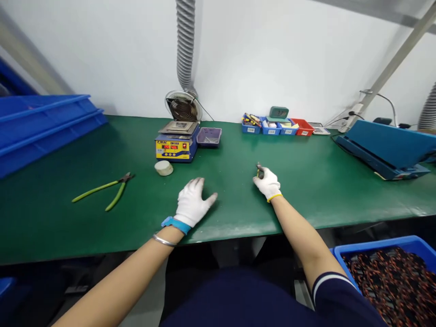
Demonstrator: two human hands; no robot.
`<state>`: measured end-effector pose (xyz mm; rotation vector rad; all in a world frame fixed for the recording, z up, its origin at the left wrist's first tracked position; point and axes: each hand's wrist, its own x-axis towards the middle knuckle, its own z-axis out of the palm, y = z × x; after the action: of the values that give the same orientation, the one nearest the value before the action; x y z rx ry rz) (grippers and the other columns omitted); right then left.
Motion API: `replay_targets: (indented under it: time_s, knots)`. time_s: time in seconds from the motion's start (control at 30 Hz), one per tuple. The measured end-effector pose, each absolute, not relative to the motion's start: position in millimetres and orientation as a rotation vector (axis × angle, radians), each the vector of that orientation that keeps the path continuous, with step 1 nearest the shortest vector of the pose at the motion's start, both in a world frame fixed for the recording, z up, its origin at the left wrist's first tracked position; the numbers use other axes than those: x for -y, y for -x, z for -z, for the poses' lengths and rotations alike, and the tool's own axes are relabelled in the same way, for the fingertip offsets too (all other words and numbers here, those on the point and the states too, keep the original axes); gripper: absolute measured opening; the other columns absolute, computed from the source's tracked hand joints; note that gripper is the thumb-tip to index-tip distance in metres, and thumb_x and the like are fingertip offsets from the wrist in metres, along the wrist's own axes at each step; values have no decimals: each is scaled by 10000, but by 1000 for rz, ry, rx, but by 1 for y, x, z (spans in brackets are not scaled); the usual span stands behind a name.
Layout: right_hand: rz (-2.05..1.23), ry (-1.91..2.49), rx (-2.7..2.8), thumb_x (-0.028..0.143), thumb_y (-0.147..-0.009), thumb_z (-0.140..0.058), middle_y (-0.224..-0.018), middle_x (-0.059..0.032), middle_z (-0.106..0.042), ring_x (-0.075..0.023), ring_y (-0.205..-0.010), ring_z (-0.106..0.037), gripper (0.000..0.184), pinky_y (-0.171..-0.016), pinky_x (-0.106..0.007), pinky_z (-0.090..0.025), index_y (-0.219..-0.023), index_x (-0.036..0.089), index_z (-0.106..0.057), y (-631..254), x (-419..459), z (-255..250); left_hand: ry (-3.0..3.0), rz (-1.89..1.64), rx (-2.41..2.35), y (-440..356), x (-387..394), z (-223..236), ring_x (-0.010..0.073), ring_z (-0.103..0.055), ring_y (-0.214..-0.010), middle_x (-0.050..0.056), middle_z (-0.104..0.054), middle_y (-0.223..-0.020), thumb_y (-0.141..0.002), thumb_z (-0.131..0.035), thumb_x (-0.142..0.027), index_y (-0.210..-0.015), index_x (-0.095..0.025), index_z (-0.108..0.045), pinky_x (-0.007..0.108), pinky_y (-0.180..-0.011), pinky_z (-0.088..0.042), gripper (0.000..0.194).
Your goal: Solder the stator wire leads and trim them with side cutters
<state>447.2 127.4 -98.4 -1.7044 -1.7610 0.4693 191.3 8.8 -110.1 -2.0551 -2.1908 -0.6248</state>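
Note:
My left hand (193, 202), in a white glove with a blue band at the wrist, rests palm down on the green table (225, 181). Its thumb and fingers are apart and hold nothing. Farther right, my gloved right hand (267, 182) pinches a small dark object (260, 171) with a yellowish part; its kind is too small to tell. Beyond the left hand lies a whitish round block (164, 168), in front of a blue and yellow solder pot (173, 149) with red digits. Green-handled cutting pliers (117, 185) lie spread at the left.
Beside the solder pot is a purple tray (209, 137); an exhaust hose (185, 43) hangs behind. Small blue bins (271, 131) and a red bin (304, 132) line the wall. Blue crates (44, 122) stand left, a teal machine (384, 145) right. Below right, a blue bin (340, 250) holds dark parts.

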Motion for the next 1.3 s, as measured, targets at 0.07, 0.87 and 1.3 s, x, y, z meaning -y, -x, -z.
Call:
replay_targets:
  time_s: [0.07,0.87,1.3]
  knots:
    - [-487,1657,1611,386,-759,-594,-860,-31,-666,-160,-715,-616,585,-722,-282,-517,-1296,160,-538,-460,-144,105,2258,588,2021,-226,2,109,311,-253,-1428,129,-351,-1533,-739,-550,-637,-1420,-131,-408,422,-1168,-202,860]
    - [-502,1435,1085,232,-638,-668,-641,37,-498,-111,-529,-462,623,-552,-263,-455,-1230,65,-571,-518,-192,112,1754,369,2492,-231,-44,95,446,-169,-1423,329,-233,-1521,-810,-359,-728,-1432,57,-310,616,-1118,-38,1002]
    - [-638,1482,1489,326,-670,-653,-634,27,-570,-119,-521,-497,590,-577,-278,-476,-1228,140,-605,-486,-160,116,2055,406,2234,-202,-38,118,379,-316,-1381,231,-385,-1488,-814,-439,-670,-1391,-78,-431,565,-1124,-137,827]
